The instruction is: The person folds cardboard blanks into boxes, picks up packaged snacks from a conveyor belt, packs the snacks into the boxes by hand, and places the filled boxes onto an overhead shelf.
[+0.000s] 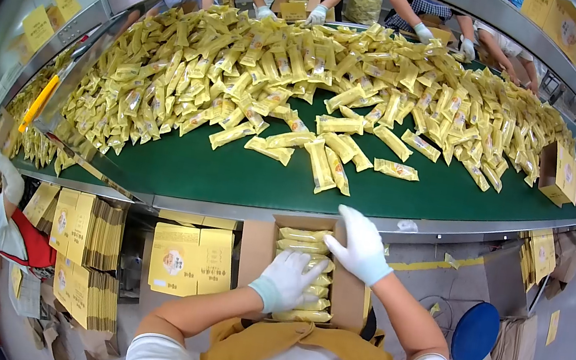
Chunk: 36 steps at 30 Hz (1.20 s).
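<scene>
An open cardboard box [349,297] stands in front of my body, holding a column of yellow snack packets [303,315]. My left hand [287,278], in a white glove, lies with fingers spread on top of the packets in the box. My right hand [360,247], also gloved, is at the box's far right corner, fingers stretched out and thumb apart, reaching over the inner edge. Whether it touches the cardboard or a packet is hard to tell. Beyond the box, many loose yellow packets [320,166] are heaped on a green conveyor belt [228,178].
Folded yellow cartons [190,258] and stacks of flat cartons [90,232] stand at the left. A small open box [560,174] sits on the belt's right end. A blue stool [475,335] is at the right. Co-workers' gloved hands [316,14] work across the belt; another person [16,229] stands left.
</scene>
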Tool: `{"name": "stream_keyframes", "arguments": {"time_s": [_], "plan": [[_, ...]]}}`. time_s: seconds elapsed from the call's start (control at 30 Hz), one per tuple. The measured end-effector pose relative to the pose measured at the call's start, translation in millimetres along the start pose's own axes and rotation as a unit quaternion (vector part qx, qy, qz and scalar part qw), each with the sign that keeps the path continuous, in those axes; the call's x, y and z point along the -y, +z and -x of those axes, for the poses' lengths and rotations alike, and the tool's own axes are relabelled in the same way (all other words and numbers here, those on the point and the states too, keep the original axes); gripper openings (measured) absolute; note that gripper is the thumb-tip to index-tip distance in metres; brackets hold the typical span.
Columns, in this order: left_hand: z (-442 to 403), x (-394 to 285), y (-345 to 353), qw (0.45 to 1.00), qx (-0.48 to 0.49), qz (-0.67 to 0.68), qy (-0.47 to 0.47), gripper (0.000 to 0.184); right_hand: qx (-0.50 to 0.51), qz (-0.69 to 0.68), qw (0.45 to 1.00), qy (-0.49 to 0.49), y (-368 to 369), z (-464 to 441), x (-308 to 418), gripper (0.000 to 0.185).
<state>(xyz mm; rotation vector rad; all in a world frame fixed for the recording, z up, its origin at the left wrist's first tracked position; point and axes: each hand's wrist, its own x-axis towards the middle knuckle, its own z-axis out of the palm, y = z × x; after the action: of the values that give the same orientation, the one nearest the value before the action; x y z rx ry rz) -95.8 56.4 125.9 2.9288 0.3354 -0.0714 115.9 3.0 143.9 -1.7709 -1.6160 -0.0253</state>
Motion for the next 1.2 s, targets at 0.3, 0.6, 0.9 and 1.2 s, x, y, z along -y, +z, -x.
{"name": "stream_keyframes", "arguments": {"time_s": [0.3, 0.6, 0.9, 1.2], "plan": [[-1.6, -17.1, -12.7, 0.997, 0.064, 0.036, -0.035, 0.114, 0.308, 0.043, 0.935, 0.172, 28.6, -30.0, -14.8, 0.049], [56.7, 11.5, -35.6, 0.885, -0.322, 0.336, 0.008, 0.055, -0.050, -0.039, 0.997, 0.031, -32.6, 22.7, -17.8, 0.016], [1.8, 13.5, 78.6, 0.644, -0.144, 0.719, -0.219, 0.070, -0.022, 0.139, 0.957, 0.255, -47.9, 9.3, -52.3, 0.044], [-52.8, 85.9, -89.6, 0.725, -0.362, 0.579, -0.092, 0.056, -0.146, -0.247, 0.941, 0.178, -111.7, -86.2, 16.2, 0.025]]}}
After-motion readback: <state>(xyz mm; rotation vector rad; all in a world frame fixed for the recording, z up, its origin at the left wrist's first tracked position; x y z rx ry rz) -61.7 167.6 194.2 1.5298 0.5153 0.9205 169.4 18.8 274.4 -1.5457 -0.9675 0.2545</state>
